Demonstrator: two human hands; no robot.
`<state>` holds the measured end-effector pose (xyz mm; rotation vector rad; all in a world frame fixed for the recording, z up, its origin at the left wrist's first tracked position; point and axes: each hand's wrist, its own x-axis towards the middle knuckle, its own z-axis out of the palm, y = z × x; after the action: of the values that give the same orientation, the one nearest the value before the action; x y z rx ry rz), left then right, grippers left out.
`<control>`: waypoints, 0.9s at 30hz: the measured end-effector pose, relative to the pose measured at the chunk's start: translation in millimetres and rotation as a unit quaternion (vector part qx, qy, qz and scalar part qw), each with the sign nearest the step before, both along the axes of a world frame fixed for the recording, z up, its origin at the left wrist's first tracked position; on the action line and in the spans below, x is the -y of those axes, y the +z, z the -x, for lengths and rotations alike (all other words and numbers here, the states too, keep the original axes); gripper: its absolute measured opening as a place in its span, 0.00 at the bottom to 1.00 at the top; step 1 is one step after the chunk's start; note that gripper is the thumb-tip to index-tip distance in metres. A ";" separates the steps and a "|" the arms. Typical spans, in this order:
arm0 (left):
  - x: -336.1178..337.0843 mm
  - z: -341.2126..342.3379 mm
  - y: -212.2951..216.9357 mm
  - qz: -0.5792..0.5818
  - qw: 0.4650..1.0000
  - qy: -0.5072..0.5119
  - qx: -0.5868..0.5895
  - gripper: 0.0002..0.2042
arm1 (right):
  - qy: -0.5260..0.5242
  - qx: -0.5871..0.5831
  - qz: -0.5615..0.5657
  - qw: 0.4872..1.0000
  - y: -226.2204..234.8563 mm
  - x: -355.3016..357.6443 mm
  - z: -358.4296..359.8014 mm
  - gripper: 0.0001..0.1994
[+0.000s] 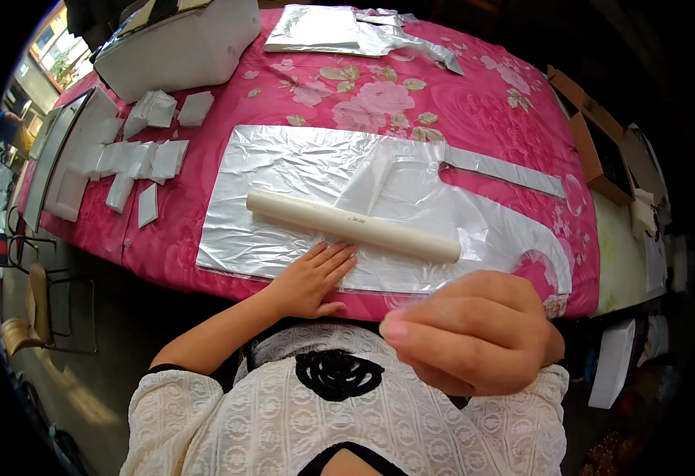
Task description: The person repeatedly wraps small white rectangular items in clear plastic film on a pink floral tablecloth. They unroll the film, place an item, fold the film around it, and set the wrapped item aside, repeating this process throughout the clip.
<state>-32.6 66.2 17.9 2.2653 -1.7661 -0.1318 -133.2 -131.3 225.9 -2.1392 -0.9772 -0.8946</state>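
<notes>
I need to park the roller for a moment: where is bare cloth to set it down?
Bare pink cloth lies beyond the silver sheet, before the crumpled foil at the far edge. A narrower strip runs between the sheet and the white pieces. The left end is crowded. The left hand presses the sheet by the white roller.

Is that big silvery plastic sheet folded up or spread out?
Spread out. The silvery sheet lies flat on the pink flowered tablecloth, a cream tube across it and the left hand pressing its near edge.
</notes>
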 end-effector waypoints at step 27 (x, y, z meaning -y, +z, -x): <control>3.4 0.6 1.5 -0.021 0.999 0.026 -0.020 0.43 | -0.322 -0.382 0.104 0.860 -164.8 79.7 -60.7 0.27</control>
<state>-33.1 62.8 19.3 2.3191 -1.6968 -0.2051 -72.6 -211.0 61.1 -2.7085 0.0686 -0.1185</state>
